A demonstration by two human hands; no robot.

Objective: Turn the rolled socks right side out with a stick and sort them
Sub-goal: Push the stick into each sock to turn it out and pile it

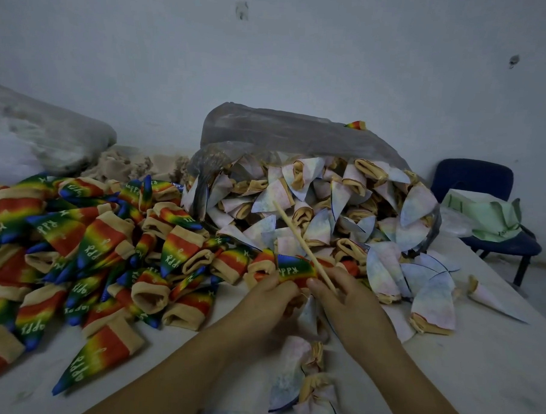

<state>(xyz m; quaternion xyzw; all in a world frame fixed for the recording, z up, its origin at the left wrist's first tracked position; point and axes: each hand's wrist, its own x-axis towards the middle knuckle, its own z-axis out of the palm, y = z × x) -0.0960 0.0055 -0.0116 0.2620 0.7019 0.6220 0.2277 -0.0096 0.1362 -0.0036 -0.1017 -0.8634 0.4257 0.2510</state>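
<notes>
sock [294,268] and stick [295,236] held in hands [261,297] [352,301] between piles [91,246] [328,206].

2 forearms, bare along the whole visible length. Left hand [261,295] and right hand [349,299] bare as well; slender fingers, a short plain thumbnail showing on the right one.

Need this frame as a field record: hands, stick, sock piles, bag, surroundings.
left hand: grips held sock, rainbow side out
right hand: holds stick, its free end pointing up and left over the pale socks
rainbow pile: left side of the table
pale pile: spills from the bag, centre to right; some lie loose near the hands
chair: far right, beyond the table, green cloth on it
</notes>
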